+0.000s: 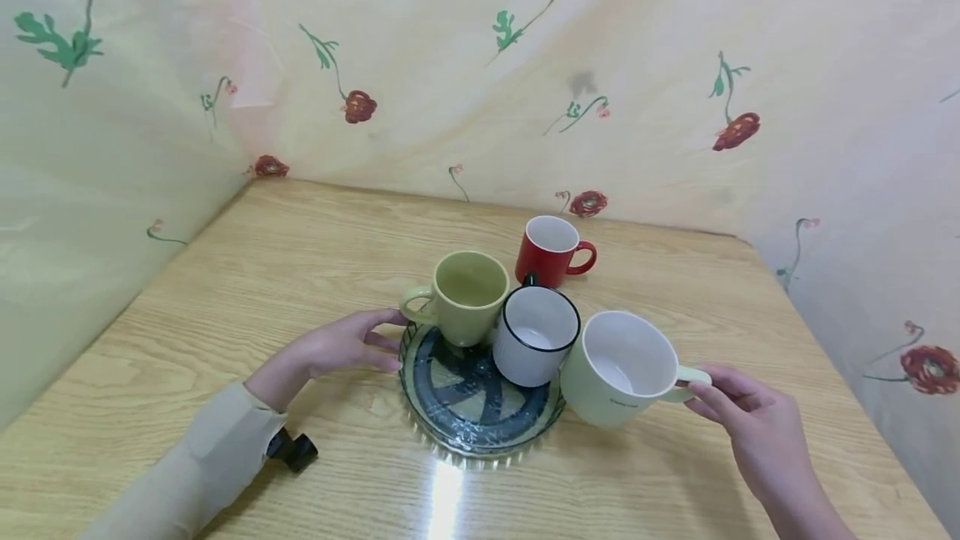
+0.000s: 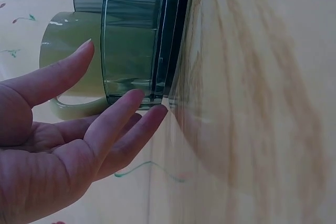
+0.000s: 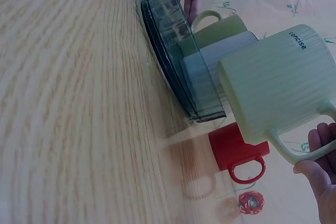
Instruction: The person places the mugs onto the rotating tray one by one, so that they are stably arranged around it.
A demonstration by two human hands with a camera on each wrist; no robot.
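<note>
In the head view my right hand pinches the handle of a large pale green mug. In the right wrist view this mug, marked "concise", is held above the table, tilted, close to the tray's edge. My left hand is at the left side of a round clear-walled tray with a dark wheel pattern. Its fingers are loosely extended, fingertips right at the tray wall. On the tray stand an olive-green mug, handle toward my left hand, and a white mug with a black rim.
Behind the tray a red mug stands on the wooden table, handle to the right. Flower-printed cloth hangs round the back and sides of the table. A black strap device sits at my left wrist.
</note>
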